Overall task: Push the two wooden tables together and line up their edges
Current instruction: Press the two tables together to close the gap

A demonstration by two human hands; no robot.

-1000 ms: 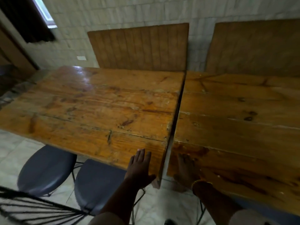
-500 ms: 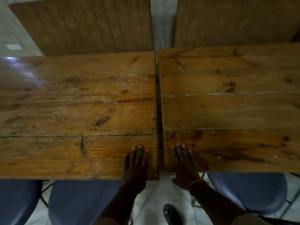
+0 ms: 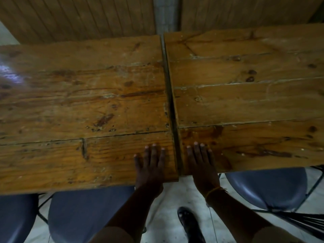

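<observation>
Two worn wooden tables stand side by side with a narrow dark gap between them. The left table [image 3: 78,106] has its near edge a little closer to me than the near edge of the right table [image 3: 254,102]. My left hand [image 3: 150,165] lies flat, fingers spread, on the left table's near right corner. My right hand [image 3: 201,163] lies flat on the right table's near left corner, just across the gap. Neither hand grips anything. A yellow band circles my right wrist.
Dark blue stools sit under the near edges: two on the left [image 3: 84,218] and one on the right [image 3: 266,186]. Wooden bench backs [image 3: 84,18] lean on the tiled wall behind both tables. My black shoe [image 3: 189,223] is on the pale floor.
The view has swung from the left to square over the seam. My left hand moved up onto the left tabletop, and both hands now rest flat beside the gap, which looks narrower.
</observation>
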